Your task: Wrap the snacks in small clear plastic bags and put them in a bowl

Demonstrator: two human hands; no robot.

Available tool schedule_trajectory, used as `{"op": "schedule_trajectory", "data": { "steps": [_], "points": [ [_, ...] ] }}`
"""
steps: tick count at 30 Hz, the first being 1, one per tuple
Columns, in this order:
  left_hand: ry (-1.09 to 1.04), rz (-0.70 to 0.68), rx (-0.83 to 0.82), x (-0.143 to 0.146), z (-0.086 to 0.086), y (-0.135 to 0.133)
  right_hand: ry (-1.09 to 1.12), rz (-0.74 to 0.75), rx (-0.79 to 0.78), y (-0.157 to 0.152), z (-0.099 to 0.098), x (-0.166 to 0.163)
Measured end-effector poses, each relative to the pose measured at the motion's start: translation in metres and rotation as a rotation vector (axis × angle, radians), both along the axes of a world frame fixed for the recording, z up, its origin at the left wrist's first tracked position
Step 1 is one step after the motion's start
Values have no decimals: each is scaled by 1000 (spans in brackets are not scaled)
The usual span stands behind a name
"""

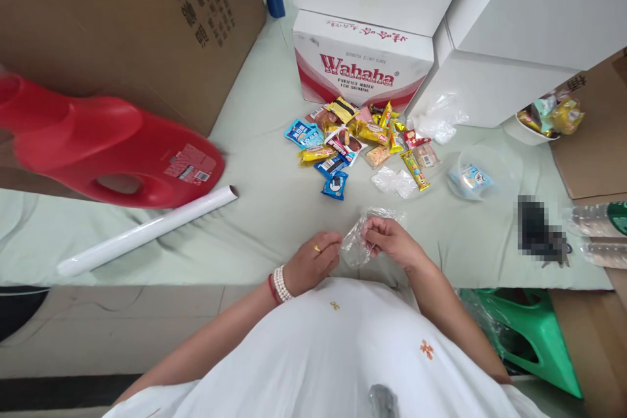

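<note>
My left hand (313, 261) and my right hand (392, 240) are both closed on a small clear plastic bag (360, 235), held between them just above the pale green cloth (274, 209). The left hand wears a ring and a pearl bracelet. Each hand pinches one side of the bag's mouth. A pile of wrapped snacks (353, 140) lies farther back on the cloth, beyond the hands. Loose clear bags (394, 181) lie beside the pile.
A red detergent jug (108, 150) lies on its side at left, with a white paper roll (147, 230) in front of it. A Wahaha carton (362, 62) and white boxes stand behind. A clear bag holding a snack (473, 177), a bowl of snacks (543, 119), bottles (600, 219) and a green stool (533, 333) are at right.
</note>
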State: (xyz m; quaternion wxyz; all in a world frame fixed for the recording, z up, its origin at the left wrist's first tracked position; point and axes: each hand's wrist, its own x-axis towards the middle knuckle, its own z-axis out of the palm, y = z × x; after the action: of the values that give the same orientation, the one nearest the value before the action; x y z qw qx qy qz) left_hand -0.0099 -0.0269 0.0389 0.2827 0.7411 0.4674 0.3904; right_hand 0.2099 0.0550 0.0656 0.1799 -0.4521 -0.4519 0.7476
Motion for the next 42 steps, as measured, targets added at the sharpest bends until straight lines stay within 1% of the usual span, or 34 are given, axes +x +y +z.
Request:
{"op": "schedule_trajectory", "data": {
  "steps": [2, 3, 4, 5, 8, 10, 12, 14, 17, 18, 20, 22, 23, 25, 29, 31, 33, 35, 38, 40, 42],
  "points": [
    [-26, 194, -107, -4, -4, -1, 27, -48, 70, -1, -3, 5],
    [-36, 291, -168, -6, -7, -1, 21, -70, 132, -3, -4, 8],
    [-59, 364, -231, -8, -10, -1, 2, -88, 210, -4, -6, 9],
    [-100, 404, -300, -9, -12, 0, -29, -96, 297, -6, -6, 10],
    [-275, 393, -454, -7, -12, 6, -147, -48, 545, -12, -6, 9],
    [-309, 372, -461, -1, -6, 14, -206, 22, 671, -15, -3, 6],
    [-239, 360, -422, 7, 2, 24, -240, 95, 778, -17, 2, 4],
    [-172, 330, -398, 17, 7, 36, -251, 161, 849, -18, 5, 4],
    [-189, 210, -463, 27, 5, 55, -266, 210, 897, -22, 5, 9],
    [-212, 202, -491, 29, 2, 59, -282, 202, 903, -24, 3, 12],
    [-269, 253, -527, 33, -3, 64, -323, 160, 895, -29, -2, 20],
    [-327, 319, -527, 37, -7, 65, -348, 111, 857, -35, -8, 29],
    [-345, 317, -524, 39, -8, 64, -355, 92, 832, -37, -11, 33],
    [-339, 266, -513, 44, -8, 62, -360, 76, 792, -41, -14, 39],
    [-269, 104, -496, 56, -7, 62, -329, 101, 756, -42, -13, 40],
    [-272, 87, -474, 59, -7, 65, -303, 102, 735, -39, -11, 40],
    [-328, 101, -477, 60, -7, 68, -283, 66, 694, -35, -11, 41],
    [-440, 112, -542, 60, -8, 70, -251, 7, 625, -31, -11, 44],
    [-702, 146, -740, 58, -9, 70, -183, -76, 513, -28, -12, 50],
    [-884, 207, -869, 58, -10, 71, -149, -115, 460, -27, -13, 54],
    [-986, 300, -940, 59, -11, 72, -134, -147, 424, -27, -14, 56]
  ]
}}
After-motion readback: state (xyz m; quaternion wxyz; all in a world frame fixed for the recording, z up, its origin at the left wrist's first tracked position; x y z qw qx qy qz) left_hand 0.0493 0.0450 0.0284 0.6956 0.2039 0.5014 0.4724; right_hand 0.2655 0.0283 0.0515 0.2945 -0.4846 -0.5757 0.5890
